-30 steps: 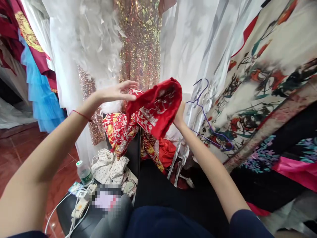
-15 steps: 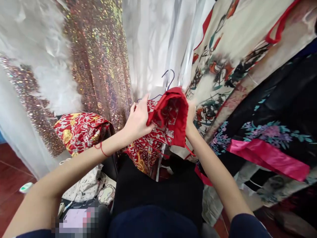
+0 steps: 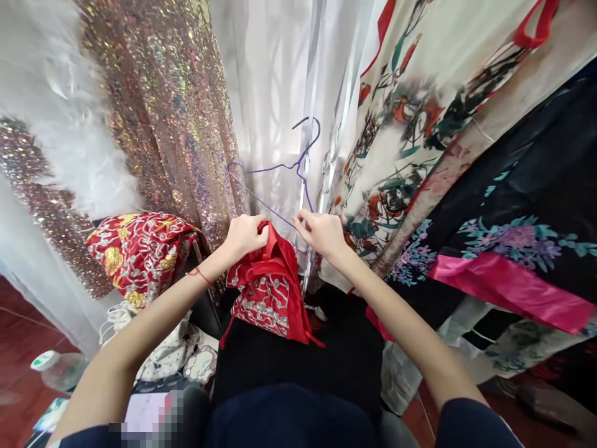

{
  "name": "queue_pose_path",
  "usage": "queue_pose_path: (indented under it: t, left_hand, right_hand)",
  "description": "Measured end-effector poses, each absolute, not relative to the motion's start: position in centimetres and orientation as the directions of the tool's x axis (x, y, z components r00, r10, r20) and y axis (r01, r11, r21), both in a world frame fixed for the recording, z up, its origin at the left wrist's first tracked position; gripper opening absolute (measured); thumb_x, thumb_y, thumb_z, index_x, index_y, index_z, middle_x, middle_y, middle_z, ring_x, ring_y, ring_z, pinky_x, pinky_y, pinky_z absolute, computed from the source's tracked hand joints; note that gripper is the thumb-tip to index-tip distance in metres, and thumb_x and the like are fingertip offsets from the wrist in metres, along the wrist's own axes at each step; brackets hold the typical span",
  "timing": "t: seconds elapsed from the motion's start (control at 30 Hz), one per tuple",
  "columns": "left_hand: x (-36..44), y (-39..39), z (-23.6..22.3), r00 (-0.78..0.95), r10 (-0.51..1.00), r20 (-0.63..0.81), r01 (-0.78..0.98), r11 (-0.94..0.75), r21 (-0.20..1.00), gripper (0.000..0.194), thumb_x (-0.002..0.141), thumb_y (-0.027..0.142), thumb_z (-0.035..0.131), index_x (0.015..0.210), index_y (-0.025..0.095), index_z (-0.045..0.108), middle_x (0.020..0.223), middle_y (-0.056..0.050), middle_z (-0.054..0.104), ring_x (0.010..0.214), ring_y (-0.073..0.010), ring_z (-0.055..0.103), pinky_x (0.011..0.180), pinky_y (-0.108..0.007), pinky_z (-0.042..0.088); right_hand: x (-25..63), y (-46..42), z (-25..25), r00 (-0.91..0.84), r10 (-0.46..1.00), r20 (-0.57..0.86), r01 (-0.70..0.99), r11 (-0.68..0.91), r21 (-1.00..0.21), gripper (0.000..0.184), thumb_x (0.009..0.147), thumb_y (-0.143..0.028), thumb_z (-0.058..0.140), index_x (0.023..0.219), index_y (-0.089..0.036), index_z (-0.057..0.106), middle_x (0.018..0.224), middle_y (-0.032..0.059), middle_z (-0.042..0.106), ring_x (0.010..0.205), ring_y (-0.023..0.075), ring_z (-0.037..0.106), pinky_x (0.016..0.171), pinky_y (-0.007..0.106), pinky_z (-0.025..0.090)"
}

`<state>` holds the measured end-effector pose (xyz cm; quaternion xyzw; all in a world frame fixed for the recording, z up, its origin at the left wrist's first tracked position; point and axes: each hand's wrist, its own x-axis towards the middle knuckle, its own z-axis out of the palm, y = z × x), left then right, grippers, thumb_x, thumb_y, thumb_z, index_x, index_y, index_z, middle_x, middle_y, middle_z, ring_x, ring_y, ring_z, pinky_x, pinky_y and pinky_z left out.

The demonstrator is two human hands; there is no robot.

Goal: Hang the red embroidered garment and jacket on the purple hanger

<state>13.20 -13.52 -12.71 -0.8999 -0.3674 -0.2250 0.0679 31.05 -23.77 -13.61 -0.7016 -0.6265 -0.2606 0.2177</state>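
My left hand (image 3: 245, 235) is closed on the top of a red embroidered garment (image 3: 268, 295) with silver patterning, which hangs down over a black surface (image 3: 289, 354). A purple wire hanger (image 3: 280, 171) stands just above the garment, and my right hand (image 3: 321, 233) pinches its lower wire beside the garment's top edge. The two hands are close together, a few centimetres apart.
Hanging clothes surround me: a sequinned gold dress (image 3: 163, 112), white feathered fabric (image 3: 69, 124), white sheer curtains (image 3: 275, 74), a floral cream robe (image 3: 420, 124) and a black floral garment with a pink band (image 3: 513, 261). Another red-and-gold garment (image 3: 135, 249) lies at left. A plastic bottle (image 3: 56, 367) rests on the red floor.
The red garment has come down from in front of the hanger and now hangs from my left hand. My right hand has let go of it and taken the hanger's wire.
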Motion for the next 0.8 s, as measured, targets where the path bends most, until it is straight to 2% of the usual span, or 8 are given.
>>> queue_pose_path:
  t: [0.17, 0.23, 0.3, 0.37, 0.47, 0.6, 0.7, 0.8]
  left_hand:
    - [14.2, -14.0, -12.1, 0.634, 0.631, 0.447, 0.68, -0.73, 0.067, 0.03, 0.084, 0.045, 0.054, 0.081, 0.02, 0.07, 0.079, -0.011, 0.075, 0.08, -0.0278, 0.07, 0.063, -0.031, 0.036]
    - [14.5, -13.7, -12.2, 0.616, 0.646, 0.451, 0.694, -0.716, 0.077, 0.032, 0.087, 0.046, 0.052, 0.079, 0.02, 0.068, 0.079, -0.011, 0.074, 0.08, -0.0277, 0.07, 0.062, -0.031, 0.034]
    - [14.7, -13.2, -12.4, 0.584, 0.66, 0.472, 0.71, -0.698, 0.098, 0.034, 0.092, 0.045, 0.048, 0.078, 0.02, 0.066, 0.079, -0.011, 0.073, 0.08, -0.0275, 0.07, 0.061, -0.03, 0.033]
    - [14.8, -12.5, -12.8, 0.569, 0.662, 0.488, 0.704, -0.698, 0.126, 0.034, 0.095, 0.043, 0.045, 0.08, 0.021, 0.065, 0.082, -0.01, 0.074, 0.082, -0.0272, 0.07, 0.062, -0.03, 0.033]
    - [14.6, -11.4, -13.3, 0.579, 0.649, 0.493, 0.663, -0.727, 0.179, 0.031, 0.097, 0.039, 0.04, 0.087, 0.021, 0.063, 0.085, -0.009, 0.074, 0.082, -0.0262, 0.069, 0.064, -0.03, 0.035]
    - [14.4, -10.5, -13.7, 0.562, 0.625, 0.541, 0.563, -0.769, 0.304, 0.028, 0.094, 0.028, 0.032, 0.09, 0.021, 0.059, 0.077, -0.007, 0.068, 0.074, -0.0235, 0.064, 0.066, -0.03, 0.036]
    - [14.1, -10.3, -14.2, 0.572, 0.55, 0.609, 0.362, -0.835, 0.414, 0.019, 0.084, 0.023, 0.034, 0.083, 0.022, 0.052, 0.062, 0.0, 0.055, 0.058, -0.0186, 0.052, 0.064, -0.03, 0.035]
    - [13.6, -10.2, -14.7, 0.621, 0.466, 0.63, 0.191, -0.87, 0.455, 0.009, 0.081, 0.028, 0.038, 0.078, 0.023, 0.045, 0.051, 0.005, 0.038, 0.048, -0.0149, 0.036, 0.06, -0.029, 0.031]
  right_hand:
    - [29.3, -25.4, -17.2, -0.319, 0.525, 0.789, 0.948, 0.176, 0.266, 0.032, 0.101, -0.025, 0.039, 0.1, -0.013, 0.069, 0.089, 0.0105, 0.071, 0.079, 0.0181, 0.061, 0.065, 0.028, 0.037]
    - [28.5, -26.2, -19.1, -0.479, 0.466, 0.744, 0.876, 0.304, 0.373, 0.029, 0.099, -0.022, 0.041, 0.104, -0.012, 0.068, 0.097, 0.0141, 0.07, 0.09, 0.0215, 0.062, 0.074, 0.031, 0.042]
    - [28.1, -27.1, -20.7, -0.575, 0.503, 0.645, 0.814, 0.429, 0.391, 0.029, 0.099, -0.026, 0.043, 0.11, -0.011, 0.066, 0.106, 0.0175, 0.068, 0.098, 0.0252, 0.061, 0.08, 0.036, 0.045]
    - [28.3, -27.8, -21.7, -0.567, 0.594, 0.57, 0.819, 0.478, 0.317, 0.036, 0.099, -0.033, 0.045, 0.12, -0.009, 0.062, 0.116, 0.022, 0.065, 0.105, 0.0286, 0.06, 0.085, 0.041, 0.047]
    - [29.8, -28.4, -22.0, -0.403, 0.709, 0.579, 0.911, 0.372, 0.18, 0.051, 0.097, -0.041, 0.052, 0.133, -0.004, 0.054, 0.132, 0.0289, 0.057, 0.117, 0.0347, 0.057, 0.092, 0.046, 0.048]
    - [32.4, -28.1, -22.0, -0.287, 0.829, 0.481, 0.954, 0.293, 0.064, 0.06, 0.095, -0.037, 0.057, 0.144, -0.007, 0.043, 0.125, 0.0229, 0.062, 0.111, 0.031, 0.061, 0.091, 0.043, 0.051]
    - [32.8, -27.5, -23.3, -0.326, 0.866, 0.379, 0.945, 0.281, 0.168, 0.045, 0.098, -0.02, 0.049, 0.142, -0.011, 0.049, 0.106, 0.0152, 0.067, 0.094, 0.0246, 0.063, 0.084, 0.039, 0.051]
    - [32.2, -27.6, -25.2, -0.406, 0.816, 0.411, 0.898, 0.273, 0.344, 0.044, 0.098, -0.006, 0.035, 0.134, -0.011, 0.059, 0.095, 0.0129, 0.066, 0.086, 0.022, 0.061, 0.077, 0.036, 0.049]
